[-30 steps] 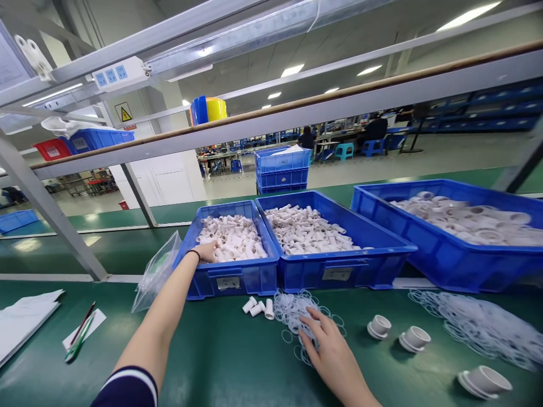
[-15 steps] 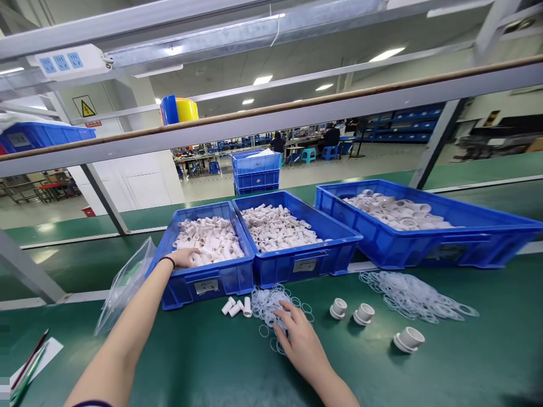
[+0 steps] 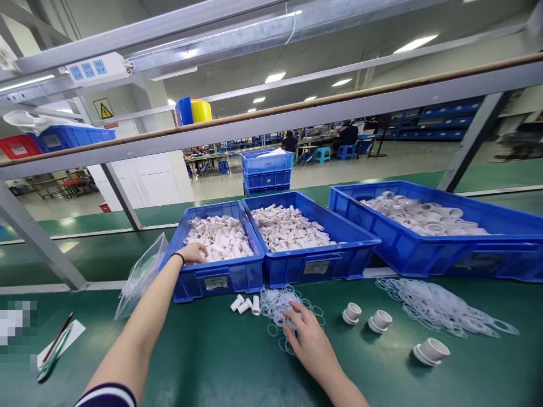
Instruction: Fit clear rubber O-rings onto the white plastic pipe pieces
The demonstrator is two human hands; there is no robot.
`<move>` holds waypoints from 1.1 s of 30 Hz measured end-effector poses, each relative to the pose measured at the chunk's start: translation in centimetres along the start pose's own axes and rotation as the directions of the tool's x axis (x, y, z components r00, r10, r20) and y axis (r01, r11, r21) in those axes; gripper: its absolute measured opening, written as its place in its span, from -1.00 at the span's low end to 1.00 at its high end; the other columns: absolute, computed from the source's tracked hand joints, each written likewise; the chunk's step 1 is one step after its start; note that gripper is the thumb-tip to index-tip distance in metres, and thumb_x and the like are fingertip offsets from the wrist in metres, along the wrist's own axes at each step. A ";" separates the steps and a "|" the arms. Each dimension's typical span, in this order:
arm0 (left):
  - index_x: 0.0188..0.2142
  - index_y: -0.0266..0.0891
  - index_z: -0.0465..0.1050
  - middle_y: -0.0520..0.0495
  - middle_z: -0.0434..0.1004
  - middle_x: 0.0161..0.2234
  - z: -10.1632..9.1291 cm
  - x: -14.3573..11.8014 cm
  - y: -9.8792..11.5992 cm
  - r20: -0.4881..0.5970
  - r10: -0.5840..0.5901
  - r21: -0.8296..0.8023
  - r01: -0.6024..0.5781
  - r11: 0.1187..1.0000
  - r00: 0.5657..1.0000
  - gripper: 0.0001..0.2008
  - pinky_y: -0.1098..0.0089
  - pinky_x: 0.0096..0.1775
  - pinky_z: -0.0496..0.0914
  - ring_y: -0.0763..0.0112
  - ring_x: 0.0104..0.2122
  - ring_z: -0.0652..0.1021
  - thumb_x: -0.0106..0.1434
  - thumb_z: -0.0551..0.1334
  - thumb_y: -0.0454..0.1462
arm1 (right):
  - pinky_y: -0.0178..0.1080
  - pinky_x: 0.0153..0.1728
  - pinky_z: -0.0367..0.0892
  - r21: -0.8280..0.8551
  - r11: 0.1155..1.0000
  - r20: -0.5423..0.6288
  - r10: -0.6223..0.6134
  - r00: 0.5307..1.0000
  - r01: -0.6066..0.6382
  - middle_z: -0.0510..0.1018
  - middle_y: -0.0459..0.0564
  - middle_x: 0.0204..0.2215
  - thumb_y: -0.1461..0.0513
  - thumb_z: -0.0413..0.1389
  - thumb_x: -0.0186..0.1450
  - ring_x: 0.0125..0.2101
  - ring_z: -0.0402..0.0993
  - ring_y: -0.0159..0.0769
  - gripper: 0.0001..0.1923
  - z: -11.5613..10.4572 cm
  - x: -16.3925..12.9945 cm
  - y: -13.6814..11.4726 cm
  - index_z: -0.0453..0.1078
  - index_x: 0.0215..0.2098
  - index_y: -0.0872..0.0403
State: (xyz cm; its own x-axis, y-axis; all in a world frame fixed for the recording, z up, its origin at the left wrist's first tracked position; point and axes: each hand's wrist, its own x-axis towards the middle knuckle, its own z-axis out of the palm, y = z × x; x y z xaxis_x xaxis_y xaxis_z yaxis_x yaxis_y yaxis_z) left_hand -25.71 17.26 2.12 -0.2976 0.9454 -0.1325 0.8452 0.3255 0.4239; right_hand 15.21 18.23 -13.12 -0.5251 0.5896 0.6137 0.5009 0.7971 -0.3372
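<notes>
Two hands out over the bench now! The left hand is down among the white tubes, just inside the near left edge of the left blue bin; its fingertips are buried, so I can't tell whether they've clamped on anything. Over to the right hand: fingers spread, thumb well apart, nothing pinched, hovering at or on the loose pale rings just ahead of it. Contact? Too close to call.

These tubes look light, stiff and smooth, likely plastic, perhaps a touch slippery, hardly fragile. Best hold: thumb and finger across the outer wall, clear of the end. The rings look thin, springy and near weightless, prone to tangling; pinch one rim, and take a stray nearest the fingers. Left of that right hand, a few loose tubes lie beside the rings; out to its right stand three flanged fittings.

And against half a second ago? Both hands hold their stations, bin and ring heap alike. It's the view that has swung left, bringing more of the red tray in, far beyond the left hand.
</notes>
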 end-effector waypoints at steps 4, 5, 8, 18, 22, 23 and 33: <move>-0.32 -0.29 0.55 -0.08 0.53 -0.25 -1.5 -0.9 0.9 -0.329 0.020 -0.065 -0.044 0.997 0.944 -0.70 0.35 -0.08 0.40 0.23 -0.18 0.53 -0.14 0.31 -0.40 | -0.05 -0.14 0.43 -0.003 1.000 -0.027 -0.018 0.999 0.018 0.40 0.15 -0.04 0.14 0.00 0.34 -0.06 0.38 -0.06 -0.79 0.3 0.1 0.7 0.40 -0.14 0.02; -0.27 -0.31 0.53 -0.14 0.50 -0.16 -2.0 -1.4 1.2 -0.422 0.017 -0.076 -0.054 0.996 0.907 -0.69 0.31 0.00 0.36 0.21 -0.09 0.50 -0.10 0.30 -0.40 | -0.05 -0.15 0.42 -0.006 1.000 -0.034 -0.020 0.999 0.020 0.41 0.15 -0.04 0.13 0.00 0.34 -0.07 0.38 -0.05 -0.78 0.3 0.2 0.8 0.40 -0.15 0.02; -0.16 -0.32 0.46 -0.23 0.32 0.06 -2.9 -4.2 2.9 -0.637 0.014 -0.094 -0.096 0.991 0.771 -0.69 0.23 0.13 0.26 0.17 0.11 0.35 0.04 0.24 -0.36 | -0.04 -0.14 0.40 -0.015 0.999 -0.046 -0.032 0.998 0.031 0.41 0.16 -0.04 0.13 -0.01 0.34 -0.08 0.38 -0.05 -0.77 0.1 0.4 0.6 0.41 -0.16 0.05; -0.19 -0.18 0.47 -0.22 0.23 0.11 12.4 -14.7 4.7 -0.560 0.392 -0.154 -0.556 0.816 0.730 -0.67 0.23 0.01 0.40 0.18 0.03 0.42 0.01 0.25 -0.44 | -0.13 -0.22 0.28 -0.101 0.994 0.045 -0.047 0.998 0.051 0.45 0.13 -0.20 0.22 0.00 0.35 -0.20 0.34 -0.10 -0.79 -0.5 0.6 -2.3 0.47 -0.22 0.09; -0.10 -0.19 0.41 -0.23 0.20 0.11 17.5 -12.6 3.3 -0.571 0.271 -0.233 -0.469 0.852 0.775 -0.58 0.18 0.06 0.35 0.14 0.07 0.38 0.00 0.25 -0.45 | -0.18 -0.29 0.19 -0.147 0.984 0.176 -0.069 0.982 0.096 0.45 0.05 -0.34 0.26 0.06 0.32 -0.30 0.31 -0.17 -0.84 0.3 0.4 -3.2 0.51 -0.29 0.04; -0.07 -0.20 0.39 -0.24 0.18 0.12 18.2 -12.0 3.2 -0.579 0.246 -0.249 -0.456 0.855 0.777 -0.56 0.16 0.08 0.33 0.13 0.09 0.37 0.01 0.26 -0.44 | -0.19 -0.29 0.17 -0.155 0.983 0.206 -0.066 0.976 0.100 0.45 0.04 -0.35 0.26 0.09 0.31 -0.30 0.31 -0.17 -0.86 0.5 0.3 -3.4 0.51 -0.29 0.03; 0.05 -0.18 0.34 -0.25 0.06 0.21 19.9 -11.6 1.6 -0.486 0.143 -0.411 -0.370 0.833 0.862 -0.54 0.09 0.12 0.27 0.08 0.19 0.25 0.13 0.25 -0.36 | -0.18 -0.28 0.06 -0.253 0.966 0.299 0.027 0.954 0.052 0.45 -0.01 -0.35 0.26 0.11 0.31 -0.27 0.30 -0.19 -0.88 1.4 0.3 -3.9 0.47 -0.37 0.02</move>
State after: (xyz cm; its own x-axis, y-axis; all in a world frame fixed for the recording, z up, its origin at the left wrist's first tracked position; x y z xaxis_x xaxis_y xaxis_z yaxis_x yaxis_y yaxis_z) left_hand -12.06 7.11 -13.46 -0.3517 0.8546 0.3821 0.6320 -0.0844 0.7704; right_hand 12.14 15.50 -12.69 -0.6929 0.6233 0.3625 0.6310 0.7675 -0.1135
